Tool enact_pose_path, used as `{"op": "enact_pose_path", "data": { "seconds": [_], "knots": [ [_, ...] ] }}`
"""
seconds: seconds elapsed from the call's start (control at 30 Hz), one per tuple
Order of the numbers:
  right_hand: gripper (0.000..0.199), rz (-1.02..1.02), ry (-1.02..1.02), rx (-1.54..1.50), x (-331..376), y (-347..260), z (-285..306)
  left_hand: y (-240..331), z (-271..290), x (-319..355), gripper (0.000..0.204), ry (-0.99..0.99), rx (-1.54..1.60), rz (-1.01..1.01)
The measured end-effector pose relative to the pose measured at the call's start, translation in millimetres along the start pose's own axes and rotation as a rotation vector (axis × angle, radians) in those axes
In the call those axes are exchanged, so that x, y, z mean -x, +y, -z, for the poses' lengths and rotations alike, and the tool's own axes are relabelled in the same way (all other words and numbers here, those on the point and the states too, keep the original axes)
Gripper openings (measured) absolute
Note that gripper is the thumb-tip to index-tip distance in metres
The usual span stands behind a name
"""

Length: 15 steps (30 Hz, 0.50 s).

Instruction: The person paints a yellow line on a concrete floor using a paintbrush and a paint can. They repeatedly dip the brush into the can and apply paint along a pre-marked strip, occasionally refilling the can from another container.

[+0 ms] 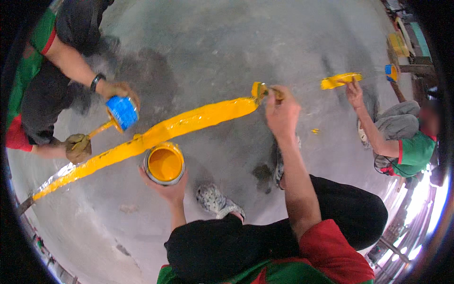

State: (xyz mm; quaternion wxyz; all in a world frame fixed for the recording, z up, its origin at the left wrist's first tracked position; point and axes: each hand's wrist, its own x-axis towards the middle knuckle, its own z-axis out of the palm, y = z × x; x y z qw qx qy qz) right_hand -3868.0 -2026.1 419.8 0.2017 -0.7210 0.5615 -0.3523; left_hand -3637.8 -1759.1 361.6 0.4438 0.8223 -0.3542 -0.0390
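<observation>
A bare grey concrete floor (198, 42) is seen filling almost the whole view, mottled with darker patches (146, 80) toward the upper left. A long yellow painted stripe (156, 135) is laid across it, running from lower left to centre. A shorter yellow patch (340, 79) is seen further right. Bright daylight (421, 199) is let in along the lower right edge, where railings are glimpsed.
</observation>
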Motion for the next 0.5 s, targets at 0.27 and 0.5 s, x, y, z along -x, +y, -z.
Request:
{"op": "enact_pose_path", "data": {
  "seconds": [0.27, 0.5],
  "knots": [
    [0.015, -0.015, -0.025, -0.013, 19.7, 6.6, -9.6, 5.3, 1.6, 16.4, 0.131, -0.004, -0.007, -0.032],
    [0.020, 0.092, -0.217, 0.169, 23.9, 14.0, -14.0, -20.4, 20.4, 42.3, 0.125, -0.079, 0.380, -0.190]
  ]
}}
